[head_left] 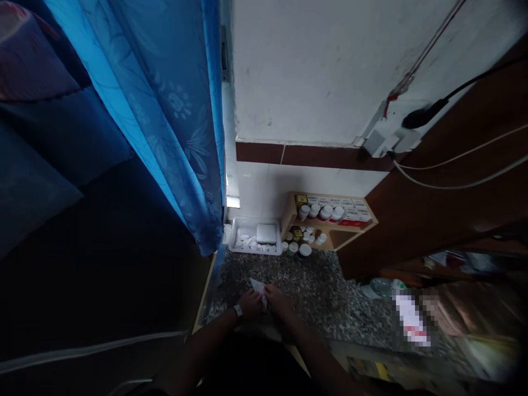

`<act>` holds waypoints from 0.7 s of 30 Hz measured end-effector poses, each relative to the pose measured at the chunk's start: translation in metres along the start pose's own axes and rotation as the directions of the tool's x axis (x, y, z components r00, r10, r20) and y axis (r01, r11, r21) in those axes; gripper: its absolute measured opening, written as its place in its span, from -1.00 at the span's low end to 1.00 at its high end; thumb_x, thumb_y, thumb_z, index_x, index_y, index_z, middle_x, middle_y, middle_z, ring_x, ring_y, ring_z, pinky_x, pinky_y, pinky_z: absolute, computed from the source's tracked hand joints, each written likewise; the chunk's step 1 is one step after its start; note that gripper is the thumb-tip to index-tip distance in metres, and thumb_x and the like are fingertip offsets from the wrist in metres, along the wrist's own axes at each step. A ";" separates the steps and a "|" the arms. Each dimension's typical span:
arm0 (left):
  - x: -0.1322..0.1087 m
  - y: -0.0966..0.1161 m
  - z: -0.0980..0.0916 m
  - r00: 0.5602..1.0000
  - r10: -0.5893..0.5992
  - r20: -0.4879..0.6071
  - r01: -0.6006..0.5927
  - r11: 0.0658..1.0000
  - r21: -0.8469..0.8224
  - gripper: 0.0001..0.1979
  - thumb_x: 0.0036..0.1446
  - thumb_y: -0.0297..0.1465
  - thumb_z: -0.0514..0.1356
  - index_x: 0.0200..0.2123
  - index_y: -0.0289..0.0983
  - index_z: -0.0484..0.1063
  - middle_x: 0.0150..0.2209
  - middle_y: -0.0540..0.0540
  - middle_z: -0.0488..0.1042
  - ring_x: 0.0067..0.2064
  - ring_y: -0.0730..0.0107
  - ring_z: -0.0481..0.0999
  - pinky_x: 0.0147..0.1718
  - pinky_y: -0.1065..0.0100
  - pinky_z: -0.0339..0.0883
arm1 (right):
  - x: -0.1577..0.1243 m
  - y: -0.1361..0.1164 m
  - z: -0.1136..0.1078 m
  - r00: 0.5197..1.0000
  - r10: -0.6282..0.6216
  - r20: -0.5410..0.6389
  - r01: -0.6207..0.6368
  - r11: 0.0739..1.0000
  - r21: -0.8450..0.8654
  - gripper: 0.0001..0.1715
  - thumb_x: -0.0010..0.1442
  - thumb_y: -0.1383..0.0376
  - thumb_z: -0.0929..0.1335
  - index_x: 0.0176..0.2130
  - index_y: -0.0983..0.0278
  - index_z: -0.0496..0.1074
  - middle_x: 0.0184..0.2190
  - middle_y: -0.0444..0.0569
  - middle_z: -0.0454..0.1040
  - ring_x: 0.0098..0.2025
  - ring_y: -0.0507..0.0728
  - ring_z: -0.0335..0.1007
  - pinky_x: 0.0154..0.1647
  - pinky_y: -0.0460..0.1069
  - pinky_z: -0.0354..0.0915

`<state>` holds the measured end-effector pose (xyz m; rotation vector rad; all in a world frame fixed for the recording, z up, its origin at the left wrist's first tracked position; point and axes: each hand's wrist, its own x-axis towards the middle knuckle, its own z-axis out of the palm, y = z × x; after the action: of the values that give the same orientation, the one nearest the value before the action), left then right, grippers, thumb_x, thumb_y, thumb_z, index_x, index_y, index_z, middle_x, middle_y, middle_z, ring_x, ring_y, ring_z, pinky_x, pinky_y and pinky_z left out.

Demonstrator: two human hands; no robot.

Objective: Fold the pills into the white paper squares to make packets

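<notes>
Over the front part of the speckled counter (pixel 313 280), my left hand (pixel 249 304) and my right hand (pixel 277 301) are close together. Between them is a small folded white paper (pixel 258 286), its pointed end sticking up and away from me. The fingers of both hands are closed on it, the left from its left side and the right from its right. A band is on my left wrist. Behind the hands, at the back of the counter, a white tray (pixel 254 252) holds several small white folded pieces and a white stack (pixel 266 234).
A wooden shelf (pixel 355 234) with boxes and white-capped bottles stands right of the tray, more jars (pixel 304 251) before it. A blue curtain (pixel 165 110) hangs at left. A plastic bottle (pixel 381 287) lies at right. Cables run from a wall socket (pixel 391 129).
</notes>
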<state>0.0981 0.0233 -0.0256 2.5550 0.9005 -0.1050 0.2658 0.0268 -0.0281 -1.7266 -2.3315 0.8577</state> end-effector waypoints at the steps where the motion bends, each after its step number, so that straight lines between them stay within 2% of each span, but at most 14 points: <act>1: 0.003 0.002 0.001 1.000 0.007 -0.009 -0.007 1.000 -0.012 -0.77 0.21 -0.44 0.01 -0.30 -0.30 0.47 -0.23 -0.24 0.45 -0.12 0.16 0.35 -0.11 0.13 0.14 | 0.000 -0.001 0.000 1.000 0.007 0.005 -0.007 1.000 0.000 -0.68 0.14 0.41 0.21 -0.17 0.24 0.47 -0.12 0.00 0.47 -0.07 0.11 0.32 -0.04 -0.09 0.17; 5: 0.011 0.010 0.002 0.999 -0.024 0.033 0.027 0.996 -0.090 -0.79 0.17 -0.50 0.01 -0.40 -0.30 0.44 -0.29 -0.24 0.46 -0.20 0.17 0.39 -0.21 0.16 0.19 | 0.001 -0.001 0.002 0.999 0.019 0.037 -0.019 1.000 -0.018 -0.65 0.14 0.42 0.21 -0.14 0.25 0.46 -0.08 0.04 0.46 -0.05 0.12 0.32 -0.04 -0.09 0.17; 10: 0.011 0.016 0.002 0.992 -0.098 0.079 0.108 0.986 -0.125 -0.83 0.15 -0.49 0.03 -0.38 -0.30 0.42 -0.32 -0.24 0.47 -0.24 0.15 0.43 -0.28 0.19 0.26 | 0.000 0.000 0.002 0.998 0.004 0.068 0.001 0.997 -0.076 -0.58 0.17 0.44 0.17 -0.03 0.29 0.42 -0.02 0.08 0.42 -0.01 0.14 0.30 -0.02 -0.06 0.17; 14: 0.005 0.014 -0.002 0.967 -0.242 0.077 0.251 0.956 -0.149 -0.82 0.19 -0.42 0.01 -0.31 -0.30 0.41 -0.29 -0.23 0.49 -0.27 0.18 0.46 -0.33 0.26 0.25 | -0.007 0.002 0.000 0.995 -0.060 0.075 0.064 0.997 -0.048 -0.54 0.17 0.43 0.17 0.03 0.29 0.38 0.04 0.09 0.38 0.04 0.15 0.27 0.03 -0.02 0.16; 16: 0.004 0.013 -0.004 0.937 -0.347 0.041 0.348 0.917 -0.196 -0.78 0.22 -0.41 -0.03 -0.28 -0.30 0.40 -0.31 -0.20 0.49 -0.30 0.25 0.46 -0.36 0.32 0.23 | -0.010 0.003 -0.001 0.995 -0.084 0.062 0.086 0.996 -0.031 -0.49 0.12 0.44 0.20 0.07 0.29 0.34 0.08 0.09 0.34 0.09 0.16 0.23 0.07 0.00 0.14; 18: 0.005 0.010 -0.004 0.877 -0.481 -0.012 0.455 0.837 -0.304 -0.77 0.23 -0.41 -0.05 -0.28 -0.28 0.39 -0.33 -0.13 0.49 -0.31 0.33 0.46 -0.35 0.39 0.21 | -0.012 0.004 0.000 0.994 -0.092 0.053 0.093 0.995 -0.027 -0.44 0.07 0.44 0.23 0.09 0.28 0.32 0.11 0.09 0.31 0.12 0.18 0.19 0.10 0.02 0.11; 20: 0.008 0.007 -0.003 0.803 -0.595 -0.043 0.524 0.738 -0.426 -0.79 0.21 -0.44 -0.03 -0.31 -0.28 0.39 -0.35 -0.08 0.49 -0.32 0.40 0.45 -0.34 0.43 0.20 | -0.011 0.005 0.000 0.994 -0.099 0.054 0.100 0.995 -0.024 -0.50 0.10 0.40 0.25 0.05 0.28 0.35 0.09 0.09 0.33 0.10 0.18 0.20 0.10 0.03 0.12; 21: 0.010 0.004 -0.001 0.780 -0.624 -0.045 0.535 0.702 -0.470 -0.81 0.18 -0.46 -0.01 -0.33 -0.28 0.40 -0.35 -0.06 0.49 -0.32 0.42 0.44 -0.34 0.45 0.19 | -0.010 0.005 0.000 0.994 -0.102 0.050 0.103 0.994 -0.019 -0.56 0.13 0.38 0.24 0.02 0.27 0.38 0.06 0.08 0.35 0.08 0.18 0.22 0.08 0.03 0.13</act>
<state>0.1085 0.0266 -0.0247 1.8043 1.5974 0.1613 0.2736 0.0191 -0.0287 -1.5951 -2.4459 0.8694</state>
